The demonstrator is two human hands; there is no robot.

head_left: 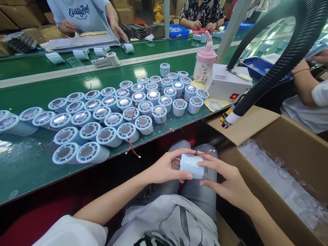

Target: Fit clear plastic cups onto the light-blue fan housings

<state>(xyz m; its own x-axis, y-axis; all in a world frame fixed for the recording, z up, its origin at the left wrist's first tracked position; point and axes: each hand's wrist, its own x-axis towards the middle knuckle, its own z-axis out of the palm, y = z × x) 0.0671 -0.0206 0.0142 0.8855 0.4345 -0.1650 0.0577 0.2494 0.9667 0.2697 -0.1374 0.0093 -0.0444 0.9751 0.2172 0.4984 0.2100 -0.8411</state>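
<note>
Holding a pale blue cylinder (191, 166) over the lap, both hands close on it: the left hand (166, 168) grips its left end with fingers curled round, and the right hand (225, 179) cups its right end, where a clear part seems to sit against it, though blur makes that hard to tell. Thin red and yellow wires (205, 153) trail from the top of the cylinder.

By the look of it, the step in hand is fitting or checking this one unit away from the counter (30, 171). The next move likely calls for a steady two-handed grip and care that the wires are not pinched.

On the counter stand many like units (112, 112) in close rows, ring faces up, some with wires loose beside them. To the right an open cardboard box (294, 143) holds clear plastic pieces (279, 171) laid on pale sheeting. A white box (225, 83) with a red switch sits by a pink bottle (205, 61), and a black ribbed hose (282, 61) hangs over the box flap. Other people work across the counter and at far right.
</note>
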